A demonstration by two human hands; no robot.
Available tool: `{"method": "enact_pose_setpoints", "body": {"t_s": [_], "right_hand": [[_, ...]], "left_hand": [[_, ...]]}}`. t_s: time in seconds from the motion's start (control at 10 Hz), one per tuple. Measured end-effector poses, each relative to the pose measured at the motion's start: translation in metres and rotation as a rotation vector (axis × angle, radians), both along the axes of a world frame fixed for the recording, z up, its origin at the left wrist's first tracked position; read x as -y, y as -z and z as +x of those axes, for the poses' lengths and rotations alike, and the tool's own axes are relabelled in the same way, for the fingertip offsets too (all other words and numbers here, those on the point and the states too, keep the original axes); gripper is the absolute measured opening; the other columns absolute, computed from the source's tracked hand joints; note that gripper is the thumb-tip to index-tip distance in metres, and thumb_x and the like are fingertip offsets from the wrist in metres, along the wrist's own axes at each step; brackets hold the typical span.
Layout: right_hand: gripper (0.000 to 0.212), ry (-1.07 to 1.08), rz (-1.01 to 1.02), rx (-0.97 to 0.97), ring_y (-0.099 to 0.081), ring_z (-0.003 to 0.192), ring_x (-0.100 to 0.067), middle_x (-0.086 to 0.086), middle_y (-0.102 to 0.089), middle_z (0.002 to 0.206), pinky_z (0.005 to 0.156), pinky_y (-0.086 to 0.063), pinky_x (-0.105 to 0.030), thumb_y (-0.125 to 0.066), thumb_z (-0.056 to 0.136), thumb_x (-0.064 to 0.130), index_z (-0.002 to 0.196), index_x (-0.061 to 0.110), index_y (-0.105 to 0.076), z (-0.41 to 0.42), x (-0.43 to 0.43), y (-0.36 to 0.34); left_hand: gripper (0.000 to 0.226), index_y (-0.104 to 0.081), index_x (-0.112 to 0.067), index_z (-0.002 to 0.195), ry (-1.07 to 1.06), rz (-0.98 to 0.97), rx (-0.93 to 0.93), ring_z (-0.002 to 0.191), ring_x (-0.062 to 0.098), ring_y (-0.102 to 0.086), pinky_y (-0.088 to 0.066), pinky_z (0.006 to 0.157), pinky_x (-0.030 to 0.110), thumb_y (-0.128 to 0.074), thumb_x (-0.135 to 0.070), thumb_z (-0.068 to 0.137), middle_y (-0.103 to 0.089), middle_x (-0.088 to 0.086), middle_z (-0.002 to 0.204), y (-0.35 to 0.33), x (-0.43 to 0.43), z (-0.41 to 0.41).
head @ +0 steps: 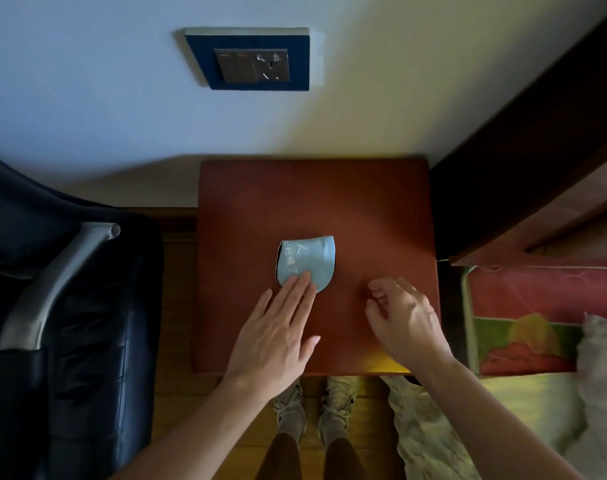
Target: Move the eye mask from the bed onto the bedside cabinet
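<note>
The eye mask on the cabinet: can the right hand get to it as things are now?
Probably yes. The right hand hovers just right of the eye mask, with only bare cabinet top between them. The left hand covers only its near edge.

The eye mask [307, 263] lies on the bedside cabinet [364, 209]. A chair [70, 306] stands left of it. The bed [537, 393] is on the right.
</note>
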State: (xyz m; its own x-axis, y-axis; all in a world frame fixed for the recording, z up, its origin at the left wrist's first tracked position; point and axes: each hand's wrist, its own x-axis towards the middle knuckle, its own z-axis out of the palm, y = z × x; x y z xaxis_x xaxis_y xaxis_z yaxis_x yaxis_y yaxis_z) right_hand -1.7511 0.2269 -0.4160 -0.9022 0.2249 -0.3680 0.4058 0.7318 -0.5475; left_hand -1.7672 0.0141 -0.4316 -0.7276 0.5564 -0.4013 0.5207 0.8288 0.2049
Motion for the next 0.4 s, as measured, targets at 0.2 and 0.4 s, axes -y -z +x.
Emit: {"method": "enact_pose_setpoints", "body": {"t_s": [0.2, 0.4], "right_hand": [[0.032, -0.093, 0.058, -0.007, -0.067, 0.106, -0.029, -0.008, -0.070, 0.116, 0.093, -0.055, -0.042, -0.067, 0.089, 0.012, 0.120, 0.008, -0.067, 0.005, 0.003, 0.004], [0.037, -0.180, 0.109, -0.012, -0.063, 0.108, -0.033, -0.012, -0.067, 0.118, 0.093, -0.053, -0.042, -0.068, 0.086, 0.008, 0.123, 0.006, -0.066, 0.008, 0.003, 0.001]], "left_hand": [[0.077, -0.001, -0.013, 0.155, -0.054, -0.014, -0.011, 0.151, 0.015, 0.007, -0.014, 0.122, 0.043, -0.029, -0.055, 0.097, 0.008, 0.003, 0.165, 0.003, -0.024, -0.026], [0.071, -0.020, -0.008, 0.152, -0.113, 0.057, -0.064, 0.148, 0.020, -0.020, -0.028, 0.118, 0.042, -0.038, -0.048, 0.096, -0.014, 0.008, 0.165, -0.015, -0.011, -0.021]]}}
